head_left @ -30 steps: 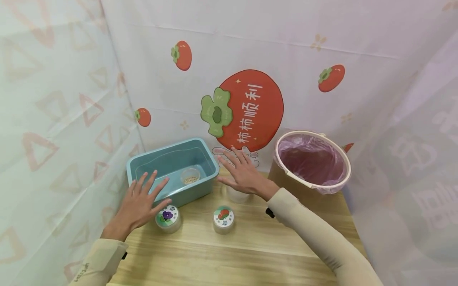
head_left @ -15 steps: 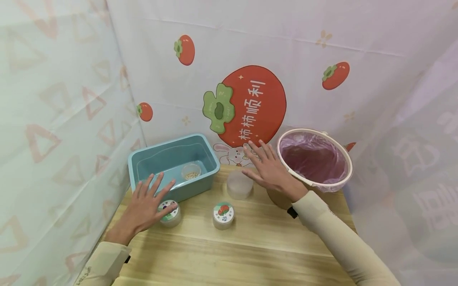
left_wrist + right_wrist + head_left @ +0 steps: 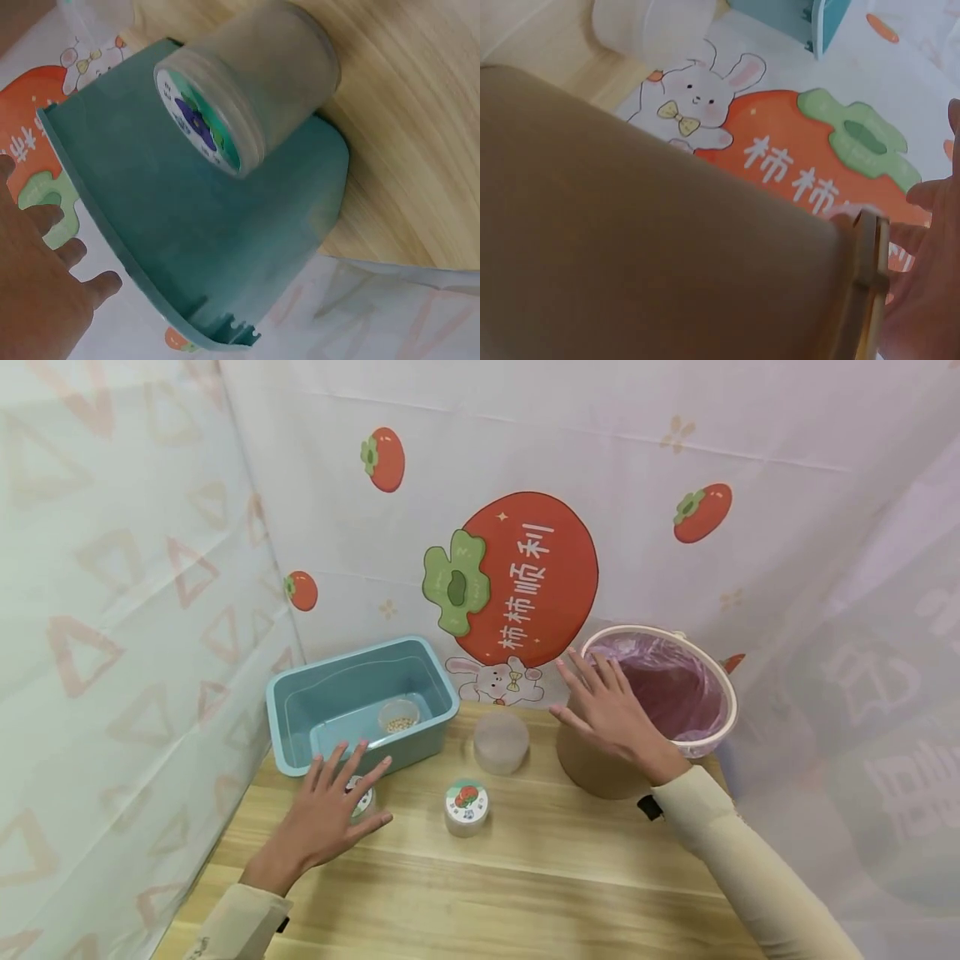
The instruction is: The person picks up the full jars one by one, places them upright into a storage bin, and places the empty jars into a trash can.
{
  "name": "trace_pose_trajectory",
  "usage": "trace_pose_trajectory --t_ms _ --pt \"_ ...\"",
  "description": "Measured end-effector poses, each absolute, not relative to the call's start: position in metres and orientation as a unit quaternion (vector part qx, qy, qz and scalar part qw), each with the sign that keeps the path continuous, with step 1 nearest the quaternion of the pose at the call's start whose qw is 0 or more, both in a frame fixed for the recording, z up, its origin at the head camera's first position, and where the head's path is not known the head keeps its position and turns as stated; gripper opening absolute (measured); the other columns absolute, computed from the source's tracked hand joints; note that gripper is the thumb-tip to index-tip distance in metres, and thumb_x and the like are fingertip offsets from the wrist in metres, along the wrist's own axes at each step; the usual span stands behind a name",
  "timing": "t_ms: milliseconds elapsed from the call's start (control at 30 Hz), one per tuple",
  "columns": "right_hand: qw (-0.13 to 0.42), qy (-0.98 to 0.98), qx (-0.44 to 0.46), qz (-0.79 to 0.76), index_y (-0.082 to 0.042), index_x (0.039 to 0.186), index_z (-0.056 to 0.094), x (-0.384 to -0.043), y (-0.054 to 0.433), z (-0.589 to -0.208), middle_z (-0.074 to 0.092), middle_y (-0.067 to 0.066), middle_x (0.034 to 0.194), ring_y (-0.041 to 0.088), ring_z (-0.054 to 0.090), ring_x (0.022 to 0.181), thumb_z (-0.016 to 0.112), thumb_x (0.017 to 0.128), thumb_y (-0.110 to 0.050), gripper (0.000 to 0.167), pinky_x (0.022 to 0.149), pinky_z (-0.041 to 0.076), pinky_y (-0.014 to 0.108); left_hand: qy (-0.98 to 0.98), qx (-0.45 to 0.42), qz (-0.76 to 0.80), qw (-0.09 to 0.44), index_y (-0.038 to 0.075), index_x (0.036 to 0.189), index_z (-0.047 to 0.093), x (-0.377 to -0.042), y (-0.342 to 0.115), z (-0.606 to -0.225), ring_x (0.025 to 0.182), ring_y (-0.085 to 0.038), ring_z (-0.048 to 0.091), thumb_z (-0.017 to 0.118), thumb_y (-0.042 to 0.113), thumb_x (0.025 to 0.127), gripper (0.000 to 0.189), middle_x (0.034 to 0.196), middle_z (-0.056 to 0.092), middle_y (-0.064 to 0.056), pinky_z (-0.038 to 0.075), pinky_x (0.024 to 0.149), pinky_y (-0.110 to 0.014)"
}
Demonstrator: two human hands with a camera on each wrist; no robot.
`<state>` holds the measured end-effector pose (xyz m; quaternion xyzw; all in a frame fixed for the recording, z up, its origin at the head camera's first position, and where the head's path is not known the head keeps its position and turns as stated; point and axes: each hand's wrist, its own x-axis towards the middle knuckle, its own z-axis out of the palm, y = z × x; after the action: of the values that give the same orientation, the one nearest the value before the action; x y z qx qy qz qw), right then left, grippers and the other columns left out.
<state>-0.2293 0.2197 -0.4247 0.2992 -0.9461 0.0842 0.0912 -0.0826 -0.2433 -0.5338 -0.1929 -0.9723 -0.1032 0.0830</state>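
My left hand [image 3: 326, 814] has its fingers spread over a lidded jar with a purple flower label [image 3: 199, 120], which it partly hides in the head view. My right hand [image 3: 611, 714] is spread palm down in front of the bin's [image 3: 600, 772] near left rim, holding nothing. Between the hands stand a lidded jar with a red fruit label [image 3: 466, 808] and a frosted plain-topped container [image 3: 501, 742]. Inside the blue basin [image 3: 360, 672] sits a clear cup [image 3: 399, 717] with small pale pieces in it.
The brown bin has a cream rim and a purple plastic liner [image 3: 675, 693]. A wooden tabletop [image 3: 450, 893] carries everything. White printed cloth [image 3: 480, 443] stands as a wall behind and on both sides.
My right hand has moved right, from above the frosted container to the bin, uncovering the container. My left hand has shifted slightly right, over the purple flower jar.
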Motion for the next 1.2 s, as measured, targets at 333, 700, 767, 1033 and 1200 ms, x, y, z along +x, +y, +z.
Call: trace_pose_trajectory --t_ms 333,700,767,1033,1200 --pt "0.103 -0.958 0.251 0.091 -0.009 0.171 0.035 -0.229 0.264 -0.425 0.027 0.019 0.179 0.052 0.017 0.165 0.052 0.112 -0.048 0.073 0.134 0.008 0.068 -0.964 -0.236 -0.081 0.093 0.031 0.169 0.043 -0.078 -0.224 -0.549 0.164 -0.047 0.027 0.063 0.068 0.101 0.080 0.179 0.028 -0.016 0.026 0.128 -0.072" --pt "0.090 -0.971 0.193 0.105 -0.011 0.173 0.028 -0.221 0.308 -0.420 0.021 0.021 0.180 0.054 0.010 0.166 0.045 0.113 -0.056 0.078 0.132 0.004 0.073 -0.961 -0.237 -0.076 0.120 0.026 0.163 0.053 -0.079 -0.227 -0.571 0.156 -0.051 0.041 0.072 0.060 0.097 0.076 0.171 0.043 -0.021 0.039 0.119 -0.075" --pt "0.091 -0.973 0.186 0.104 -0.011 0.174 0.028 -0.221 0.313 -0.420 0.020 0.021 0.180 0.055 0.009 0.166 0.044 0.113 -0.057 0.078 0.131 0.004 0.074 -0.964 -0.231 -0.078 0.111 0.027 0.163 0.052 -0.079 -0.230 -0.576 0.156 -0.051 0.040 0.072 0.060 0.098 0.075 0.172 0.042 -0.021 0.038 0.119 -0.075" --pt "0.093 -0.975 0.172 0.104 -0.010 0.174 0.026 -0.222 0.326 -0.423 0.020 0.022 0.180 0.055 0.010 0.164 0.040 0.114 -0.057 0.078 0.128 0.005 0.078 -0.968 -0.216 -0.085 0.099 0.027 0.162 0.054 -0.079 -0.240 -0.590 0.153 -0.050 0.043 0.072 0.057 0.099 0.073 0.171 0.044 -0.019 0.039 0.115 -0.077" --pt "0.090 -0.977 0.158 0.109 -0.010 0.174 0.024 -0.223 0.333 -0.424 0.019 0.022 0.180 0.056 0.009 0.164 0.038 0.114 -0.058 0.079 0.127 0.004 0.079 -0.968 -0.216 -0.082 0.098 0.027 0.162 0.054 -0.081 -0.245 -0.599 0.152 -0.051 0.043 0.074 0.053 0.099 0.071 0.170 0.044 -0.019 0.040 0.113 -0.079"
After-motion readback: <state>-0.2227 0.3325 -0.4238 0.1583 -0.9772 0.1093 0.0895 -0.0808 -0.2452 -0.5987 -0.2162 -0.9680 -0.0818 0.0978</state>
